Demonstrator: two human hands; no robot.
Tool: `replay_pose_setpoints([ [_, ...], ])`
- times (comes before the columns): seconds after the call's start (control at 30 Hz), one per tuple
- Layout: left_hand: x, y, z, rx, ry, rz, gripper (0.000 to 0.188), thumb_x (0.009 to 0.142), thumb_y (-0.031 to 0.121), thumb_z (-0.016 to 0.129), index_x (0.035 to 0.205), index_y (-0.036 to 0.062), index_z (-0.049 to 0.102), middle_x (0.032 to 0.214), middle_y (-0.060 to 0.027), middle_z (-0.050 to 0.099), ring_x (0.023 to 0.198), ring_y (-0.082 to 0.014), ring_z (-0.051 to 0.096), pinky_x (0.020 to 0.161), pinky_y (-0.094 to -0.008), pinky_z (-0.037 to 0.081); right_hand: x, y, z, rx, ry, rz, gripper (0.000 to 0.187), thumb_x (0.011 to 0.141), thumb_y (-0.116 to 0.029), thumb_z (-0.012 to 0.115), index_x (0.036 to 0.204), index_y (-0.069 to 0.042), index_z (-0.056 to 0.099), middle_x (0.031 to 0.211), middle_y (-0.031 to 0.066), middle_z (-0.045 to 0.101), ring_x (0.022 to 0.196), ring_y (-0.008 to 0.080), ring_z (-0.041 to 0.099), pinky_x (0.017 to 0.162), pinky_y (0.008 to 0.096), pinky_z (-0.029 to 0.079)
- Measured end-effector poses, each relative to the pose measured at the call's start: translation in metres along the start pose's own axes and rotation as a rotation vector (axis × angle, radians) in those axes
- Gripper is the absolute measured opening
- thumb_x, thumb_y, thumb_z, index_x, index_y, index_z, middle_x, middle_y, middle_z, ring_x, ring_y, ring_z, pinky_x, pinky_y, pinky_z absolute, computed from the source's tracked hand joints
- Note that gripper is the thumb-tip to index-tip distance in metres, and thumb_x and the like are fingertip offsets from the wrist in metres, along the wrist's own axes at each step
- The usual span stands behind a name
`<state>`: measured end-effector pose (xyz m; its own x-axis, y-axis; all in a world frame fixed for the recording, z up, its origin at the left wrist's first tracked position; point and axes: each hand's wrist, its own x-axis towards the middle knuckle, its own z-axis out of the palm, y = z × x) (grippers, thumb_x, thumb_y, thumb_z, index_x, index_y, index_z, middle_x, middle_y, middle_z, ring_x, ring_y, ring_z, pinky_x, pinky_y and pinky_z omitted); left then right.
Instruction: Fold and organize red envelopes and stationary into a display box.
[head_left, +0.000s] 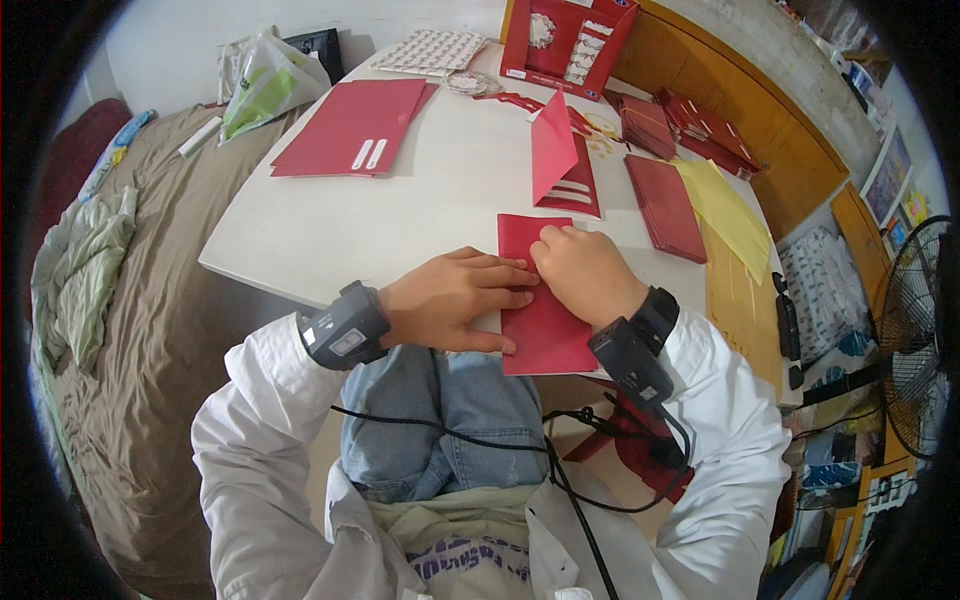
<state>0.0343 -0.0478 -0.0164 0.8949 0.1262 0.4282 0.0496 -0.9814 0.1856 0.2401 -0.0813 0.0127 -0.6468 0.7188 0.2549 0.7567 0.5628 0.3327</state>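
A folded red card (535, 318) lies at the front edge of the white table, straight before me. My left hand (455, 295) is laid over its left side, palm down with fingers stretched out, the fingertips pressing on the paper. Against the card's upper right part rests my right hand (585, 265), its fingers curled into a fist; whether anything is inside it is hidden. Just beyond the card, a second red card (557, 160) stands half unfolded, its lower panel showing white strips. To the right of that lies a stack of dark red folded cards (665, 210).
Flat red sheets (345, 125) are stacked at the table's left. A red display box (568, 45) stands at the back, near a patterned white sheet (432, 52). Yellow paper (730, 210) lies on the right. Black cables (490, 435) cross my lap; a fan (915, 340) stands right.
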Motion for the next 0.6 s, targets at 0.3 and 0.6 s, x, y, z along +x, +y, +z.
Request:
replay_pose_setpoints([
  [0.3,-0.001,0.000,0.000,0.007,-0.002,-0.003,0.049,0.081,0.043,0.060,0.110,0.0028,0.061,0.124,-0.0133,0.052,0.117,-0.0259,0.049,0.096,-0.0386,0.039,-0.018,-0.006,0.000,0.095,0.023,0.062,0.016,0.072,-0.012,0.058,0.084,-0.001,0.061,0.090,0.0092,0.054,0.082,0.0215,0.058,0.066,0.0364,0.052],
  [0.6,0.001,0.003,-0.003,0.035,0.032,-0.010,0.046,0.080,0.043,0.061,0.102,0.0019,0.058,0.117,-0.0128,0.053,0.109,-0.0278,0.052,0.092,-0.0395,0.040,-0.043,0.019,-0.001,0.633,0.223,0.243,0.021,0.083,-0.011,0.054,0.101,-0.004,0.060,0.101,0.0083,0.057,0.093,0.0273,0.057,0.077,0.0361,0.048],
])
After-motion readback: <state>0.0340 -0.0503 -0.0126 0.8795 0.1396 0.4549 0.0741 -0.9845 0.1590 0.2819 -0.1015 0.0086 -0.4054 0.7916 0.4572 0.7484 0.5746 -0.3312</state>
